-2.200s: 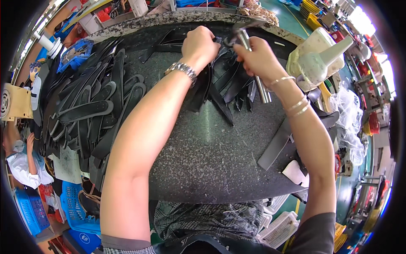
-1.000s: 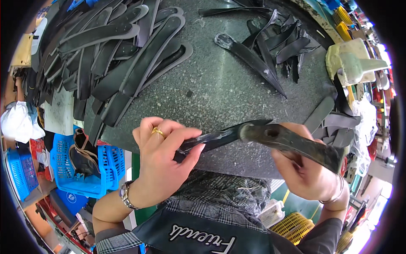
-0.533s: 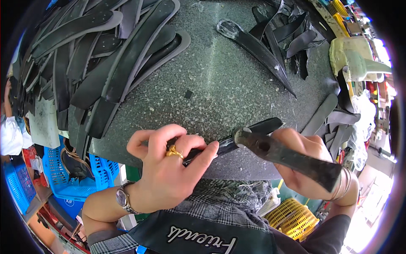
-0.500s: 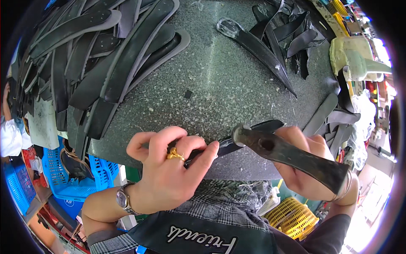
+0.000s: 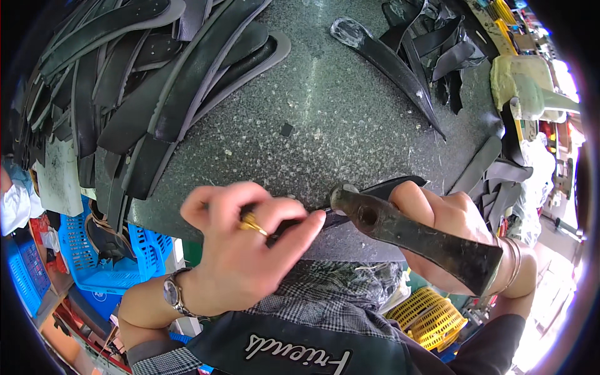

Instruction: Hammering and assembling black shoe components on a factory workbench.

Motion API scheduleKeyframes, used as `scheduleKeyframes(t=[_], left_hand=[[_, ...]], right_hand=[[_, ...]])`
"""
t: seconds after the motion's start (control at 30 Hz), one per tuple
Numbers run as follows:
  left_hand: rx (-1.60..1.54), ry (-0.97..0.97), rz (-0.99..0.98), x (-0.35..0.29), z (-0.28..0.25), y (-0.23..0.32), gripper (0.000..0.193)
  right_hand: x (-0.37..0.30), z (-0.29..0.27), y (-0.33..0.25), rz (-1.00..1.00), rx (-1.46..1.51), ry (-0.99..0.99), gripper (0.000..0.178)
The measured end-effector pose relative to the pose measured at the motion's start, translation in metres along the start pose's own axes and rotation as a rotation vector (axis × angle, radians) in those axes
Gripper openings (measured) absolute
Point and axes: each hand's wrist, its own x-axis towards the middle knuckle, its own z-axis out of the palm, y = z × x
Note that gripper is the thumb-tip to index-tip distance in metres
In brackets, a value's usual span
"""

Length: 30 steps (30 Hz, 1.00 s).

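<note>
Head-worn wide fisheye, facing down, close above worktop [image 5: 362, 140].

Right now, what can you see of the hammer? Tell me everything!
The hammer is in the right hand, its handle hidden. The long, dark, scuffed head looks metal: one rounded end, a hole nearby, one wide, straight-edged end. It slants down to the picture's right, rounded end by the black strip; whether they touch, I can't tell.
</note>
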Motion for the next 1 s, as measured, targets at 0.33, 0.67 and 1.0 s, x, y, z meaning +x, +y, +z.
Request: scheduleKeyframes(t=[0.33,0.67,1.0], left_hand=[[0.066,0.012,0.037,-0.011,-0.003,-0.003,0.033],[-0.079,0.053,-0.127,-0.017,-0.004,-0.008,0.03],[0.003,0.085,-0.149,-0.023,-0.007,-0.001,0.037]], right_hand=[[-0.001,0.007,-0.002,-0.07,-0.137,0.01,0.025],[0.008,0.025,-0.002,-0.251,-0.371,0.173,0.025],[0.015,0.029,-0.007,-0.316,-0.35,0.14,0.021]])
